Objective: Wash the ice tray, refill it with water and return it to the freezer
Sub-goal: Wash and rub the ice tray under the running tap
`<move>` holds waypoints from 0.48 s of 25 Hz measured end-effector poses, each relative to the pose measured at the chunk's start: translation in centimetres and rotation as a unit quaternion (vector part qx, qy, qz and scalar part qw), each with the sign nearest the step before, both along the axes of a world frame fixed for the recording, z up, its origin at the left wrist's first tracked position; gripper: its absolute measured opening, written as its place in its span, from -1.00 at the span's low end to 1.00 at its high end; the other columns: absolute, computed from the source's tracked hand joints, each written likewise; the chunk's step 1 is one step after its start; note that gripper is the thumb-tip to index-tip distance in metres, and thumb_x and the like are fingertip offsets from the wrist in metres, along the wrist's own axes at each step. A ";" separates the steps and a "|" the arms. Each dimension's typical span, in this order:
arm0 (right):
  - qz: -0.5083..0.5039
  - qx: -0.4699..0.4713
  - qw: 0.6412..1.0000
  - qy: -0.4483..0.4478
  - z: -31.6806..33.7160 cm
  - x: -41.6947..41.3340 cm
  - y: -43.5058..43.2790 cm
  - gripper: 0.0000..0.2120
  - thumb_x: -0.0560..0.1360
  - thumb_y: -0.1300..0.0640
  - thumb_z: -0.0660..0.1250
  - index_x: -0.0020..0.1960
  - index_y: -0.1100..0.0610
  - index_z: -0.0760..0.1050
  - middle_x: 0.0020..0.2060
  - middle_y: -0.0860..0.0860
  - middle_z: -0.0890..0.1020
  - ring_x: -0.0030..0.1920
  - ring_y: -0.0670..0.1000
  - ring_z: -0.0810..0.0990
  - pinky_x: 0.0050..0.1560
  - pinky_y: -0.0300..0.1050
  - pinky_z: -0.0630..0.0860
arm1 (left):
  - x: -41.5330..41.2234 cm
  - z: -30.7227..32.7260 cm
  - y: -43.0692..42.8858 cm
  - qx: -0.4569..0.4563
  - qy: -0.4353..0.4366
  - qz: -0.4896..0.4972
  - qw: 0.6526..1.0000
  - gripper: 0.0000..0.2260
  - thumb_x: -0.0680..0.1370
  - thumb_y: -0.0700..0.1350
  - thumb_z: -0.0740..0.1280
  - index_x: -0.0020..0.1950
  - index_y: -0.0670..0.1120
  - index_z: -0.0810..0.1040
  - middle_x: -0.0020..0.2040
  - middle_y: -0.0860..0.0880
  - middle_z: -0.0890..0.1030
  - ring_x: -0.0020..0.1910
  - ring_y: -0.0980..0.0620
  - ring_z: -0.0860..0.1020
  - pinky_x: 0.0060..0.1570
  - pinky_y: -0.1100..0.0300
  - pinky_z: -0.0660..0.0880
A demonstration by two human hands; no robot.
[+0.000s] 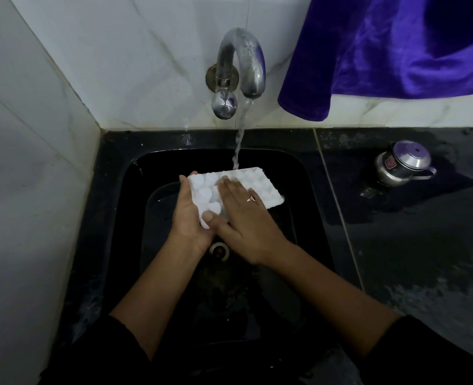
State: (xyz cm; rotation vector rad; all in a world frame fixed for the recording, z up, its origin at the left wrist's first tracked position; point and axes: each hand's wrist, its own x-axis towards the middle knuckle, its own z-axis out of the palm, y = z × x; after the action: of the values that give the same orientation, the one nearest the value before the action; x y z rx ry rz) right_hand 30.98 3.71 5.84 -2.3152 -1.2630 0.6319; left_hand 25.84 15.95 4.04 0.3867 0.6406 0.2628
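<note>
Gripping the tray's (pixel 260 184) left end, the left hand (pixel 191 218) holds it over the sink (pixel 309 195), long axis left to right under the tap's (pixel 243 59) stream; right hand (pixel 248 218) lies flat on top.

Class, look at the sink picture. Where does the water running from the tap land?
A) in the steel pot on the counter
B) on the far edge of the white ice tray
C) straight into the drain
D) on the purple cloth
B: the stream from the tap falls onto the far edge of the ice tray, which the left hand grips while the right hand lies flat on it.
</note>
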 end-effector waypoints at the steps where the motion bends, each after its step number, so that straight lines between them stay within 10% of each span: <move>1: 0.025 0.004 1.000 -0.011 0.1 -0.4 0.0 -0.11 0.59 -0.43 -0.15 0.70 0.14 -0.10 0.69 0.04 -0.08 0.67 -0.07 -0.19 0.66 0.08 -0.16 | -0.1 -0.1 0.2 -0.008 0.001 0.001 1.000 -0.30 0.66 0.35 0.02 0.03 -0.12 0.78 0.10 -0.18 0.74 0.04 -0.13 0.74 0.07 -0.07 0.67; 12: 0.136 0.006 0.982 -0.128 0.8 -0.6 -0.3 -0.16 0.64 -0.40 -0.07 0.70 0.16 -0.07 0.69 0.06 -0.06 0.68 -0.02 -0.18 0.65 0.11 -0.16 | -0.4 -0.6 1.1 -0.025 -0.008 0.015 1.000 -0.46 0.64 0.38 0.06 0.29 0.03 0.59 0.21 -0.10 0.68 0.31 -0.12 0.62 0.31 -0.13 0.50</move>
State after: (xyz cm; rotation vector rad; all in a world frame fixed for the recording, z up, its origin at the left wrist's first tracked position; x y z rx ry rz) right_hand 30.37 3.40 6.61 -2.2891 -1.7155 0.4163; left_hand 25.41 17.03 3.42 0.3274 0.6368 0.2769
